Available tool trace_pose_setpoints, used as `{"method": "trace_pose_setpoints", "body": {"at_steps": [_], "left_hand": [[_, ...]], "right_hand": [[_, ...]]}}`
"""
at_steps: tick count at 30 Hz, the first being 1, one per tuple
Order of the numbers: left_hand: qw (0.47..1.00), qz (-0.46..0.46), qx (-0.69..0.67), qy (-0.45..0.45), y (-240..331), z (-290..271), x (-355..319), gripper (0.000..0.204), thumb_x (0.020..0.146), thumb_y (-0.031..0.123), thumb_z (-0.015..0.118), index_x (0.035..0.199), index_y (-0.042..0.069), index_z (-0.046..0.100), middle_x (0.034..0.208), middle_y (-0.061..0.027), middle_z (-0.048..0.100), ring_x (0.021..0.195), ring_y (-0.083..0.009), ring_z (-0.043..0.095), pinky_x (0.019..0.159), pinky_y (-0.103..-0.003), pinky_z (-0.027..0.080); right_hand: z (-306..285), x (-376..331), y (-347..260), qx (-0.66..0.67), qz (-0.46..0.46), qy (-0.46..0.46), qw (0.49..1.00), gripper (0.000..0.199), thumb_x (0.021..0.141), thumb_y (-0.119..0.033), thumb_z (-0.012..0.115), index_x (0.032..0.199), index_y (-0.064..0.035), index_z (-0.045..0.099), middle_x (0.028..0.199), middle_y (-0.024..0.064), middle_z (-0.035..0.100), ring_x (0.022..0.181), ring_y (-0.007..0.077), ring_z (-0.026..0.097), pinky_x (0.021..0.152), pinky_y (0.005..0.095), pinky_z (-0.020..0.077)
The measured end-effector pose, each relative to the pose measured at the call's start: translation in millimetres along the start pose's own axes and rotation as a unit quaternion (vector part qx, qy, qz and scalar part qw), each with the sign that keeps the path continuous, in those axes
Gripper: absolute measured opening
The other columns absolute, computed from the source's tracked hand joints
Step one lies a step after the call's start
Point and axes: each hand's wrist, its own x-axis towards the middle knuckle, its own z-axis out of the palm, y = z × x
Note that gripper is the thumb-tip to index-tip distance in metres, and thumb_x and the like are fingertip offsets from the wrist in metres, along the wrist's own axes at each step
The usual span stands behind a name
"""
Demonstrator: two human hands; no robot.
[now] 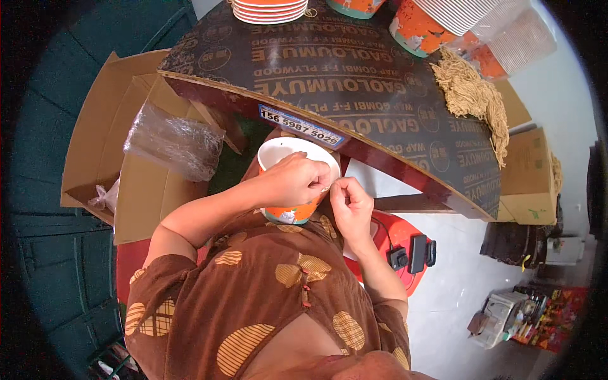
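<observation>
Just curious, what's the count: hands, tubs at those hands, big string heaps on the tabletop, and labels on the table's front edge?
Left hand and right hand: 2
Tub: 1
String heap: 1
Label: 1
Total: 5

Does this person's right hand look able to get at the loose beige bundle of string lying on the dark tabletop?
Probably yes, with a stretch: only the dark plywood tabletop seems to lie between the right hand and the beige bundle.

Dark tabletop (pixel 342 82) with stacks of orange tubs (pixel 425 28) and tan cord bundle (pixel 465 85).
</observation>
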Motion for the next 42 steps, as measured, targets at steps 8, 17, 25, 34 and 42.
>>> {"method": "trace_pose_setpoints", "body": {"at_steps": [8, 17, 25, 34, 42], "left_hand": [[0.999, -0.028, -0.032, -0.019, -1.6, -1.4, -0.9, 0.005, 0.077, 0.006, 0.060, 0.073, 0.007, 0.059, 0.060, -0.0020, 0.058, 0.054, -0.0227, 0.056, 0.108, -0.050, 0.032], [0.999, -0.022, -0.040, 0.007, -5.3, 0.1, -0.4, 0.007, 0.074, 0.007, 0.060, 0.074, 0.001, 0.062, 0.069, -0.0179, 0.064, 0.068, -0.0357, 0.064, 0.062, -0.043, 0.049], [0.998, -0.044, -0.053, 0.008, -5.2, 0.5, -0.4, 0.008, 0.074, 0.008, 0.061, 0.075, 0.000, 0.062, 0.070, -0.0185, 0.064, 0.068, -0.0346, 0.064, 0.062, -0.042, 0.049], [0.997, -0.048, -0.055, 0.012, -3.4, 1.3, -1.3, 0.009, 0.076, 0.009, 0.062, 0.077, 0.000, 0.063, 0.071, -0.0181, 0.065, 0.068, -0.0330, 0.064, 0.062, -0.041, 0.049], [0.996, -0.053, -0.068, 0.014, 0.3, 1.1, -0.6, 0.010, 0.076, 0.009, 0.062, 0.078, 0.000, 0.064, 0.071, -0.0179, 0.066, 0.068, -0.0320, 0.065, 0.062, -0.040, 0.050]], "right_hand": [[8.2, 0.4, 2.4, -0.027, 0.011, 0.023, 0.999, 0.005, 0.083, -0.001, 0.063, 0.081, -0.0020, 0.058, 0.061, 0.0014, 0.058, 0.055, 0.0029, 0.051, 0.051, 0.0222, 0.0432], [10.1, -1.5, 4.5, -0.050, -0.005, 0.013, 0.999, 0.005, 0.083, 0.000, 0.064, 0.083, -0.0020, 0.058, 0.060, 0.0048, 0.058, 0.052, 0.0066, 0.052, 0.050, 0.0249, 0.0435], [6.9, -7.3, 10.0, 0.094, 0.064, -0.004, 0.994, 0.008, 0.089, -0.003, 0.060, 0.095, 0.0005, 0.065, 0.064, -0.0069, 0.051, 0.058, 0.0003, 0.043, 0.053, 0.0188, 0.0376], [4.6, -7.1, 7.1, 0.188, 0.141, -0.019, 0.972, 0.008, 0.090, -0.003, 0.060, 0.096, 0.0008, 0.064, 0.069, -0.0087, 0.053, 0.062, -0.0009, 0.043, 0.058, 0.0165, 0.0375], [10.2, -7.1, 6.0, 0.121, 0.084, 0.000, 0.989, 0.004, 0.089, -0.003, 0.061, 0.091, -0.0005, 0.063, 0.073, -0.0055, 0.057, 0.066, 0.0005, 0.047, 0.060, 0.0173, 0.0391]]}}
